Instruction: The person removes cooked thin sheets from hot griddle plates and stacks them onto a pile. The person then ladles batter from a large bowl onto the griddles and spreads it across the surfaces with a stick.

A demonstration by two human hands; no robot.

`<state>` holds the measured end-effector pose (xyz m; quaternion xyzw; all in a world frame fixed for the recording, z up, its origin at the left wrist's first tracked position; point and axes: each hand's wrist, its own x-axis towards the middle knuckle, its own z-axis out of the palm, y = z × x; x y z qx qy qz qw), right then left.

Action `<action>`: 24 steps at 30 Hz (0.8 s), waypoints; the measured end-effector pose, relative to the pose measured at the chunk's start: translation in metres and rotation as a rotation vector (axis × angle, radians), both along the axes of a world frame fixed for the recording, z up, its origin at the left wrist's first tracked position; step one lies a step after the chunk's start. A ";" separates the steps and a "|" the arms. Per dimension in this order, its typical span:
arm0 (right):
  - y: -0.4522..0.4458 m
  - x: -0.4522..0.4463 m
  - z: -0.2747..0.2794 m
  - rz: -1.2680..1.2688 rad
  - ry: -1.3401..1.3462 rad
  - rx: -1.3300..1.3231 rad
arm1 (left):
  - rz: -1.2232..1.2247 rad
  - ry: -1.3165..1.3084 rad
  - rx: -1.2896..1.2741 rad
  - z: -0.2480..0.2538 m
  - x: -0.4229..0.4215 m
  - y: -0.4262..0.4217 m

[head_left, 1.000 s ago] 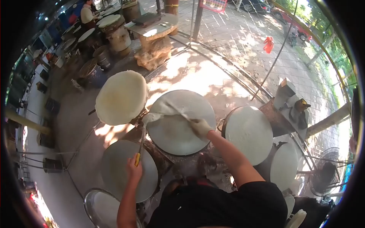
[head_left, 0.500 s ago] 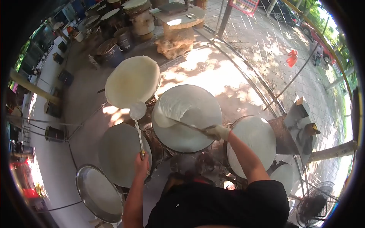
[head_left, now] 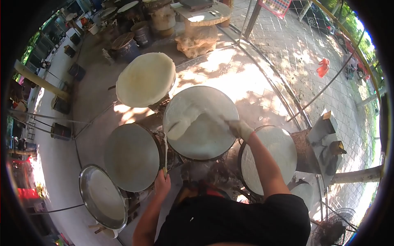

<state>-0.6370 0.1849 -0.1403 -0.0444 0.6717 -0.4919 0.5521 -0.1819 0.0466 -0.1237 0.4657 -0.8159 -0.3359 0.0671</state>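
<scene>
My left hand is closed round the handle of a batter-coated ladle, held between the left griddle and the middle griddle. The ladle's bowl is hard to make out against the pale batter. My right hand, in a light glove and blurred by motion, is closed on a thin spreader at the middle griddle's right side. A wet streak of batter curves across that griddle's left and upper part.
A pale round sheet covers the far left griddle. Another coated griddle is at the right. A metal basin of pale liquid stands at the lower left. A wire fence, a fan and a stone-based table are around.
The ladle has moved right, from beside the far left griddle to the middle griddle's left edge. My right hand has swept the spreader up and right, dragging the batter across.
</scene>
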 end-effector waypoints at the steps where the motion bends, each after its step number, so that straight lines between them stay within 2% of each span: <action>1: -0.007 -0.009 0.005 -0.155 -0.035 0.071 | -0.024 -0.012 -0.038 -0.004 0.010 0.010; 4: -0.043 0.039 0.045 0.106 0.319 0.006 | -0.067 -0.074 -0.096 0.001 0.025 0.032; 7: -0.062 0.057 0.023 0.616 -0.107 0.348 | -0.058 -0.126 -0.080 0.030 0.024 0.059; 10: 0.001 0.047 0.044 0.496 0.137 -0.015 | -0.057 -0.089 -0.145 0.037 0.028 0.080; 13: 0.004 0.032 0.033 -0.103 0.115 -0.042 | -0.076 -0.110 -0.109 0.049 0.024 0.090; 14: -0.001 0.036 0.024 -0.012 0.177 0.000 | -0.084 -0.113 -0.102 0.047 0.025 0.092; 17: -0.006 0.058 0.044 0.445 -0.045 0.199 | -0.095 -0.078 -0.134 0.035 0.033 0.096; 18: 0.005 0.065 0.053 0.492 -0.063 0.129 | -0.096 -0.059 -0.152 0.032 0.037 0.097; 21: 0.036 0.066 0.055 0.416 0.081 0.037 | -0.133 -0.087 -0.120 0.040 0.046 0.092; 22: 0.024 0.064 0.040 0.359 0.170 0.293 | -0.128 -0.057 -0.133 0.040 0.048 0.089; 24: 0.039 0.053 -0.063 0.218 0.357 0.000 | -0.128 -0.004 -0.148 0.037 0.057 0.086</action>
